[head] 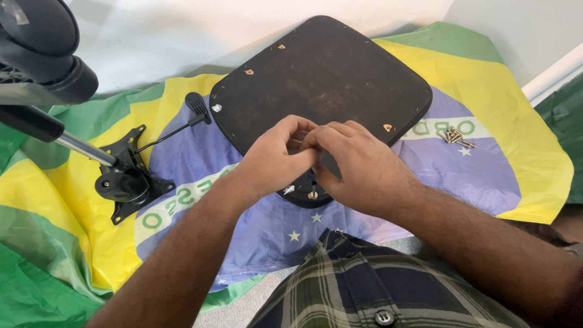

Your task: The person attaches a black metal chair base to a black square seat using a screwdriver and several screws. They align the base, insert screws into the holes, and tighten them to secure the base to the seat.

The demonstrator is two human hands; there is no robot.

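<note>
A dark brown chair seat [328, 73] lies upside down on a green, yellow and blue flag cloth [498, 97]. My left hand [273, 158] and my right hand [358, 167] meet at the seat's near edge, fingertips curled together over a small spot. Whatever they pinch is hidden by the fingers. Just below them a black round part [306, 194] with a small metal screw head peeks out from under the seat's edge.
A black chair tilt mechanism [124, 179] with a lever and paddle handle [197, 106] lies on the cloth at left, on a metal gas cylinder [85, 149]. A chair base with a caster [39, 48] stands top left. Several loose screws [455, 136] lie at right.
</note>
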